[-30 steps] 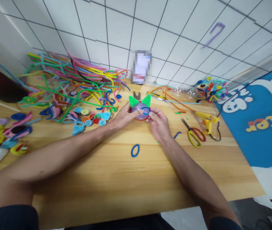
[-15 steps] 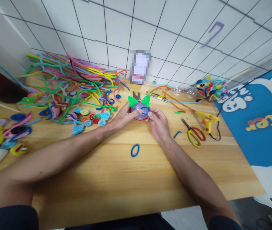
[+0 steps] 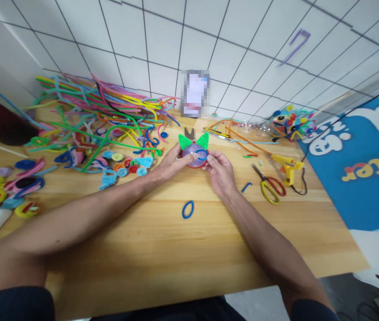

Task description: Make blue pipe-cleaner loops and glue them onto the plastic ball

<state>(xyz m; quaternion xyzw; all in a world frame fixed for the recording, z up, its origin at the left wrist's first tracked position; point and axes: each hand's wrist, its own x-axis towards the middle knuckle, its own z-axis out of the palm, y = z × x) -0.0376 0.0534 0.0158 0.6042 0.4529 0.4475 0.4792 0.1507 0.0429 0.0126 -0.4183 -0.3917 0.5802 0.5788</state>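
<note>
Between my hands is a clear purple-tinted ball (image 3: 189, 150) with a red rim and two green pipe-cleaner ears (image 3: 203, 140) on top. My left hand (image 3: 175, 159) grips it from the left, thumb across its front. A blue pipe-cleaner loop (image 3: 201, 155) lies against the ball's front. My right hand (image 3: 221, 171) pinches the loop's right side between thumb and finger, close to the ball's right edge. A second blue loop (image 3: 187, 209) rests on the wooden table (image 3: 162, 249), nearer to me. The fingers behind the ball are hidden.
Colourful pipe cleaners (image 3: 109, 100) and coiled pieces crowd the left. Pliers (image 3: 189, 133) lie behind the ball, a phone (image 3: 194, 93) against the tiled wall. To the right are scissors (image 3: 269, 187), a yellow glue gun (image 3: 287, 168) and a short blue piece (image 3: 247, 187).
Both hands keep the same hold on the ball and the blue loop. Only a slight shift of the whole view shows.
</note>
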